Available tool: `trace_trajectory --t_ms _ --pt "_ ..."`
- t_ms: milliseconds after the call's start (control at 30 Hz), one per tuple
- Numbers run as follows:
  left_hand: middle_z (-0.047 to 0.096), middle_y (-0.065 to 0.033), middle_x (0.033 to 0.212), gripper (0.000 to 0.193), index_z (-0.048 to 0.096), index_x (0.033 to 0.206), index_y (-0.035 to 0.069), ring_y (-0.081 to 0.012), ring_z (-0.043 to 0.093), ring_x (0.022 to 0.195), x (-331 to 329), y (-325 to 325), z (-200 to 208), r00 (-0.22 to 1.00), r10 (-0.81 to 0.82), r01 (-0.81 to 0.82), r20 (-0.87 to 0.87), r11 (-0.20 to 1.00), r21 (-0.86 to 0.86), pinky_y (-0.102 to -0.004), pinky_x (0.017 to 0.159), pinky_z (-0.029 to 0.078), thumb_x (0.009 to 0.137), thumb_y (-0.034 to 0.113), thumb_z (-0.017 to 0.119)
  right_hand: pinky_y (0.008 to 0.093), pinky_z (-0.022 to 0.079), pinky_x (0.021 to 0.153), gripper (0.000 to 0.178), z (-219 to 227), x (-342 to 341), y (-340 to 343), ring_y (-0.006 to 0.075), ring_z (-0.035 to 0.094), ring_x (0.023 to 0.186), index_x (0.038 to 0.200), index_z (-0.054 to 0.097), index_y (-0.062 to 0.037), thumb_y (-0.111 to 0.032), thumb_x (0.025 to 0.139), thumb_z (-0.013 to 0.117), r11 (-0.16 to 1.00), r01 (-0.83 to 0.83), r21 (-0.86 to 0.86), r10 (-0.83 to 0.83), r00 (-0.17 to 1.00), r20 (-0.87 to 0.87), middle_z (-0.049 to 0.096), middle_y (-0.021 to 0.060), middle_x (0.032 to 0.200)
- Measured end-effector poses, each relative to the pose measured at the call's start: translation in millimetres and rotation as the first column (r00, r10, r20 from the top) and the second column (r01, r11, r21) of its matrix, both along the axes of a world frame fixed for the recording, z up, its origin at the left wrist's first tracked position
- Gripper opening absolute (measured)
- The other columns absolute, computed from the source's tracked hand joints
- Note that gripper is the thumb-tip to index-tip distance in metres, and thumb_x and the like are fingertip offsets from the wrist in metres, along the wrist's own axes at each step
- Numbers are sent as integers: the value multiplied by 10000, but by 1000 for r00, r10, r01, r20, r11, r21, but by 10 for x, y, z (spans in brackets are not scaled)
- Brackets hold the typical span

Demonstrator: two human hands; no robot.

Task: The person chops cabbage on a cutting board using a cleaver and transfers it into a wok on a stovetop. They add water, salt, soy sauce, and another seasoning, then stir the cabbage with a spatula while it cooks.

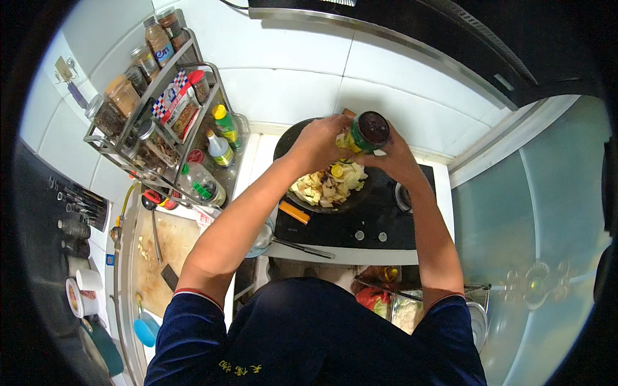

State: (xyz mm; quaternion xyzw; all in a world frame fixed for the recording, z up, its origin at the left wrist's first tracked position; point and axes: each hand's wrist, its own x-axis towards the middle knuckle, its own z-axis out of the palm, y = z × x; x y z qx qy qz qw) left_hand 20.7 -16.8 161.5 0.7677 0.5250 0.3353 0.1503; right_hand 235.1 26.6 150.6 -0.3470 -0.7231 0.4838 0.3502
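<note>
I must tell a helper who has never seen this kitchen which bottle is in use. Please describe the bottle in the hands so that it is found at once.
Start at the black stovetop with the dark round wok of pale cut food. Directly above the wok, the left hand and right hand hold a yellow-green bottle with a dark round end. Unlike the bottles on the metal wire rack at left, it is held in the air.

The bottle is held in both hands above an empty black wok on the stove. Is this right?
Not quite. The head view shows the bottle held by the left hand and right hand above the black wok, but the wok holds pale chopped food.
</note>
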Motion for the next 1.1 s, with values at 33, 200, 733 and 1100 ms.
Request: trace_trajectory --t_ms 33,200,733,1100 --pt "671 -182 1230 633 599 1293 21 -351 642 1144 11 -12 -14 999 -15 16 -31 1000 24 -448 984 512 747 193 868 441 420 1149 818 44 80 -58 245 533 1329 1467 462 -61 -222 786 886 999 -23 -24 22 999 -33 550 107 1443" --pt "637 -134 1270 547 586 1335 103 -323 580 1242 256 -289 -355 969 -76 183 -235 860 476 -469 1098 442 812 92 745 422 492 1076 888 -354 460 -315 312 500 1362 1543 342 -2 -520 917 701 764 -186 -617 -179 858 -481 540 192 1436" --pt "541 -165 1461 775 340 1548 14 -269 569 1304 16 -1221 -383 314 203 365 928 876 -315 -376 1071 480 858 -145 656 498 386 1156 1062 -1034 327 -1376 289 513 1352 1548 368 -104 -54 616 875 632 -418 -653 86 875 -476 560 99 1422" --pt "642 -152 1253 623 392 1487 96 -263 694 1086 -446 -1648 -737 422 213 27 881 969 -247 -329 776 627 942 -6 677 462 395 1121 958 -1345 -331 -1517 300 517 1316 1523 379 -74 -399 773 877 619 -361 -697 391 912 -125 544 163 1409"
